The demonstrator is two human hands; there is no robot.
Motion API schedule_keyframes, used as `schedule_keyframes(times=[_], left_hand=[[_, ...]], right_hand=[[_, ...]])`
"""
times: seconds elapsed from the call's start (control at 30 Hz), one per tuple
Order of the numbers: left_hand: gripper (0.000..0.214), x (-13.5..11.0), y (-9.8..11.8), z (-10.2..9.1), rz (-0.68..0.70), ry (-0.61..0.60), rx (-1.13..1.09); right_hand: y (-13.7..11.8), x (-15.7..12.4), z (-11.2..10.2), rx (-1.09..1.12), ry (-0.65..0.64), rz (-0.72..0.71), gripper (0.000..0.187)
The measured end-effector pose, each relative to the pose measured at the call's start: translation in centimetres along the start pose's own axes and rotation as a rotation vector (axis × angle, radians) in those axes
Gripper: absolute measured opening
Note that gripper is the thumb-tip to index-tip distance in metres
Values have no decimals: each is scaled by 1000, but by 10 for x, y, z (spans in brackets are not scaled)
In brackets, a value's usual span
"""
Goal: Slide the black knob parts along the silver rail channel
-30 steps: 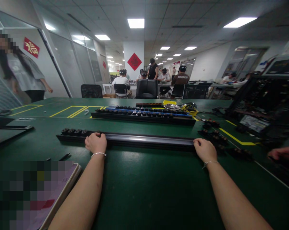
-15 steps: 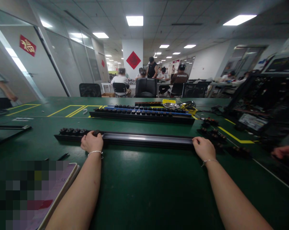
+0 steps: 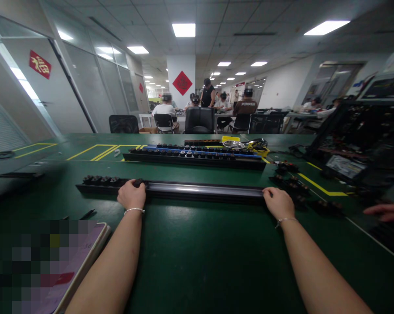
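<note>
A long black metal rail (image 3: 203, 190), shaped like a channel with a shiny inner face, lies across the green table in front of me. Several small black parts (image 3: 100, 179) sit in a row in its left end. With fingers and thumb closed, my left hand (image 3: 131, 195) grips a similar small black part (image 3: 140, 181) in the rail, just right of that row; the fingers partly hide it. My right hand (image 3: 280, 203) pinches the rail's right end, thumb on the near side. Between my hands the channel holds no parts.
Behind lies another black rail (image 3: 197, 162) filled with parts, near a round metal dish (image 3: 233, 145) and a yellow tray (image 3: 230, 138). Loose black parts (image 3: 290, 183) lie right. A notebook (image 3: 82, 261) is front left. Another person's hand (image 3: 386, 211) reaches in at right.
My left hand has slid a little to the right along the rail with the small black part. My right hand stays at the rail's end. A person at far left has left the view.
</note>
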State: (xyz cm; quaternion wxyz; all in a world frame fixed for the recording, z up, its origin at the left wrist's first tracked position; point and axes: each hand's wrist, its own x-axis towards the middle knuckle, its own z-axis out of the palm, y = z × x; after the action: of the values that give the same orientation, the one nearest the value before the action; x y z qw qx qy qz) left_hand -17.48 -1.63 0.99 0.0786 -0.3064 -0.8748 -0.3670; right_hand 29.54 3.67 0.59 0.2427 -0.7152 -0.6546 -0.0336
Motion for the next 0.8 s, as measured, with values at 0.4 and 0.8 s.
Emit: schedule_keyframes(times=[0.4,0.8], left_hand=[[44,-5,1,4,-10,-42,-125],[39,-15,14,-6,45,-89,-100]], right_hand=[[0,0,0,-7,2,2,36],[0,0,3,-5,21,-8,34]])
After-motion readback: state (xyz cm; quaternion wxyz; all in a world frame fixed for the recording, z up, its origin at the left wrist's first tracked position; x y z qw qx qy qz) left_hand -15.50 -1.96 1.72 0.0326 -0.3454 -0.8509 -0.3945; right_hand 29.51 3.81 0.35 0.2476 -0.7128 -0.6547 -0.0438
